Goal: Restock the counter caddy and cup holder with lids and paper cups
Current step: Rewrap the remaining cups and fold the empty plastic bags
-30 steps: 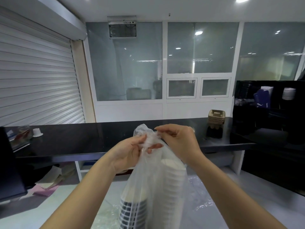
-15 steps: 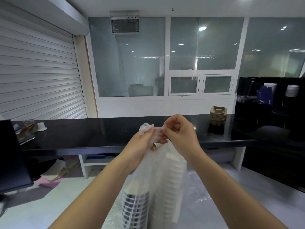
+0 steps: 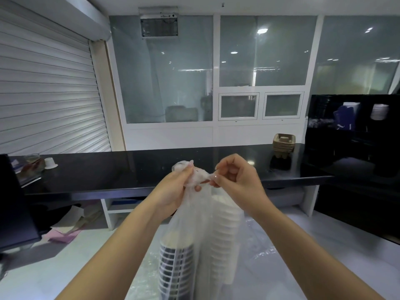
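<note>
— Where's your left hand (image 3: 173, 191)?

— Your left grip is clenched round the bunched neck of the clear plastic bag (image 3: 203, 230), holding it up in front of the black worktop (image 3: 129, 169).

— And the right hand (image 3: 236, 180)?

— Your right grip pinches the twisted plastic just beside the left, fingers curled.

— Where are the cups?

— Inside the bag: a dark-striped stack of paper cups (image 3: 176, 267) on the left, a white stack (image 3: 225, 234) beside it. A pile of brown trays (image 3: 283, 142) sits far back on the worktop.

Bag (image 3: 201, 224) of two cup stacks (image 3: 176, 267) lower centre, counter (image 3: 129, 169) behind; tray stack (image 3: 283, 143) on counter right; caddy (image 3: 355, 126) far right
</note>
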`<state>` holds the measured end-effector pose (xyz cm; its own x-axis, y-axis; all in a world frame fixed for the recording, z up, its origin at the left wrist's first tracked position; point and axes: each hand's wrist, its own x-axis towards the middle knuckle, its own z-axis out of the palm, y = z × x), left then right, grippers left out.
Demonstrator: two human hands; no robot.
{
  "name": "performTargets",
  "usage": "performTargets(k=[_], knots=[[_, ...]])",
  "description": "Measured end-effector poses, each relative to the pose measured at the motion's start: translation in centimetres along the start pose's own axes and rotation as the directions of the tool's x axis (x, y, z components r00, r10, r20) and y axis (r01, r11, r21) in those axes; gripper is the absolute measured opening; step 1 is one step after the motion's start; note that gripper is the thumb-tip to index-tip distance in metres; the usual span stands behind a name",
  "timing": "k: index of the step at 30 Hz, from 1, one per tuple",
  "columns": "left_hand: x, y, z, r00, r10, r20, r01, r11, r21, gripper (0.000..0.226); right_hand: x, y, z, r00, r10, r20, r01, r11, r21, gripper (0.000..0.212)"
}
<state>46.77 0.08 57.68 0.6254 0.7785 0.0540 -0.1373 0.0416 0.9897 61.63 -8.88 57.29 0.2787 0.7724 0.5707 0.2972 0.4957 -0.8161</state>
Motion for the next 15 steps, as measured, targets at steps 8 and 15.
performTargets(k=[8, 15], knots=[[0.0, 0.2, 0.9, 0.994, 0.002, -0.107, 0.012, 0.991, 0.131, 0.010, -0.2, 1.3, -0.1, 0.993, 0.122, 0.001, -0.121, 0.984, -0.132, 0.030], [-0.2, -0.1, 0.7, 0.998, 0.041, -0.051, -0.025, 0.958, 0.287, 0.023, 0.9, 2.3, 1.0, 0.942, 0.192, 0.276, -0.133, 0.967, -0.216, 0.044]])
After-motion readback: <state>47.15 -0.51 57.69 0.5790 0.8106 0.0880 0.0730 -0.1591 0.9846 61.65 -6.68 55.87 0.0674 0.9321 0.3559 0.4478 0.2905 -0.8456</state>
